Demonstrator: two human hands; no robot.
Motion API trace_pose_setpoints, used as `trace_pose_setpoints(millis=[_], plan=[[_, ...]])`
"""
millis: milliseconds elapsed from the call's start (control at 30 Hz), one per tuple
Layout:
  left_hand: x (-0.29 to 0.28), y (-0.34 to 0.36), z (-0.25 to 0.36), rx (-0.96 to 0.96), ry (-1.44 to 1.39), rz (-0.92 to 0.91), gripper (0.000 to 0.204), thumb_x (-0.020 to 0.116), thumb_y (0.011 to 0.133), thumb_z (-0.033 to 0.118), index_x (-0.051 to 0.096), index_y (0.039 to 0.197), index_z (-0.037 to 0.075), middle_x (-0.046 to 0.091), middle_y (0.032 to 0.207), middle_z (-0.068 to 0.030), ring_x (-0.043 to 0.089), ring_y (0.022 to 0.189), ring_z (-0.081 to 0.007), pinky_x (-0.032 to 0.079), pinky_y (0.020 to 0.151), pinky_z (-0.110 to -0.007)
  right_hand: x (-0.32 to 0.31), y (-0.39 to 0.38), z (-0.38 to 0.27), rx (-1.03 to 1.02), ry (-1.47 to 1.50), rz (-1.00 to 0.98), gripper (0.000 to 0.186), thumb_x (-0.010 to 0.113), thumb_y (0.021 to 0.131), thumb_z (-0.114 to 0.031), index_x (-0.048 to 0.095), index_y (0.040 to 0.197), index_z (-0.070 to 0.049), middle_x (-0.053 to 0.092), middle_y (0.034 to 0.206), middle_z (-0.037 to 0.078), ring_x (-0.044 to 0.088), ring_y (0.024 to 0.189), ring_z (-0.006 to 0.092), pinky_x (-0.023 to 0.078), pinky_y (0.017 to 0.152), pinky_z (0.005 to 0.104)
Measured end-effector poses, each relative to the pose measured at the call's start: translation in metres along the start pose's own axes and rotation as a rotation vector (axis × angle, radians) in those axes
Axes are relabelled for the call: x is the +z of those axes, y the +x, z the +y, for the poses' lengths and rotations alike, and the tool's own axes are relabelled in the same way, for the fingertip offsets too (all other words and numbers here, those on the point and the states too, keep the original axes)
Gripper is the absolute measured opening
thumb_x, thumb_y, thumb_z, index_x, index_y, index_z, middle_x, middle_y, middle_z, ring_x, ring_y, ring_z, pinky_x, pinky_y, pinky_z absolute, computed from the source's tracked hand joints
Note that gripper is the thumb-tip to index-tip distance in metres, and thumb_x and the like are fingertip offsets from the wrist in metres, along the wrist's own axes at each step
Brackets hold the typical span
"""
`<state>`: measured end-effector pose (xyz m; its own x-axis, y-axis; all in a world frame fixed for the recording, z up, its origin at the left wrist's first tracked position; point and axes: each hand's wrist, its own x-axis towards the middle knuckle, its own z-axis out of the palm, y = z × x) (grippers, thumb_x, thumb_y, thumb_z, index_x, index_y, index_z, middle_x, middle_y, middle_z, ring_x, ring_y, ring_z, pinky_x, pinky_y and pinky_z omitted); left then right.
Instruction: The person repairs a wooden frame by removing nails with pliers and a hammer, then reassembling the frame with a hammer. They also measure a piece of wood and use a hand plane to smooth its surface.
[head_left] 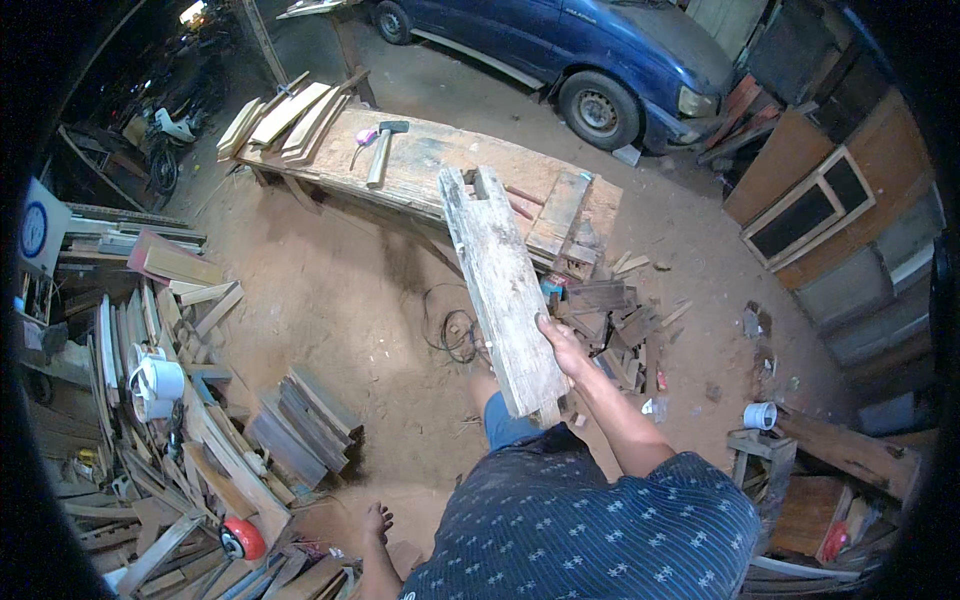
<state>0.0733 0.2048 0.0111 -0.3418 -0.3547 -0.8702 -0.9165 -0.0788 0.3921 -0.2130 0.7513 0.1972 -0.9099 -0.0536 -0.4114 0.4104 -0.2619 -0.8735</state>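
My right hand (566, 347) grips the lower right edge of a thick, weathered wooden plank (500, 280). The plank slants up in front of my body, its far end notched and overlapping the workbench in the picture. My left hand (379, 522) hangs low at my side, empty, with its fingers apart. On the wooden workbench (430, 150) ahead lie a hammer (380, 155) with a pale handle and a small pink and white tool (366, 137). Another board (560, 213) rests at the bench's right end, beside a thin reddish tool (523, 194).
Stacked boards (290, 115) cover the bench's left end. A dark cable (455, 340) lies coiled on the dirt floor near my legs. Wood scraps (615, 320) are heaped right of the plank. Lumber piles (190, 430) fill the left side. A blue van (560, 50) stands beyond the bench.
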Motion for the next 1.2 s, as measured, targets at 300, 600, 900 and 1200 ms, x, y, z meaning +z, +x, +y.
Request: trace_pose_setpoints(millis=[300,600,900,1200], plan=[[-0.077,-0.01,0.086,0.29,0.466,0.211,0.035,0.056,0.1,0.03,0.069,0.107,-0.001,0.071,0.101,-0.0141,0.069,0.091,-0.0282,0.054,0.075,-0.039,0.088,0.22,0.002,0.271,0.448,-0.153,0.066,0.06,0.097,-0.052,0.056,0.135,0.002,0.068,0.122,0.013,0.068,0.103,0.0204,0.054,0.093,0.0351],[-0.033,0.037,0.258,0.523,0.325,0.203,0.036,0.058,0.099,0.028,0.07,0.11,-0.004,0.071,0.105,-0.0151,0.067,0.094,-0.0234,0.052,0.084,-0.036,0.14,0.383,-0.088,0.033,0.392,0.268,0.079,0.062,0.096,-0.054,0.046,0.142,0.008,0.055,0.14,0.017,0.053,0.127,0.0254,0.042,0.109,0.0376],[0.042,0.114,0.462,0.203,0.189,-0.097,0.024,0.057,0.1,0.027,0.061,0.1,0.003,0.06,0.077,-0.0068,0.06,0.062,-0.0197,0.046,0.045,-0.034,0.209,0.556,-0.107,0.166,0.485,0.733,0.091,0.056,0.093,-0.066,0.036,0.149,0.003,0.043,0.152,0.017,0.042,0.137,0.0267,0.033,0.115,0.0419],[-0.013,0.27,0.639,0.054,-0.13,-0.005,0.032,0.054,0.1,0.029,0.061,0.118,0.004,0.065,0.09,-0.0083,0.063,0.068,-0.0203,0.052,0.057,-0.032,0.261,0.68,-0.104,0.536,0.613,0.401,0.082,0.048,0.098,-0.062,0.032,0.151,-0.002,0.044,0.149,0.023,0.045,0.136,0.0364,0.037,0.113,0.0548]])
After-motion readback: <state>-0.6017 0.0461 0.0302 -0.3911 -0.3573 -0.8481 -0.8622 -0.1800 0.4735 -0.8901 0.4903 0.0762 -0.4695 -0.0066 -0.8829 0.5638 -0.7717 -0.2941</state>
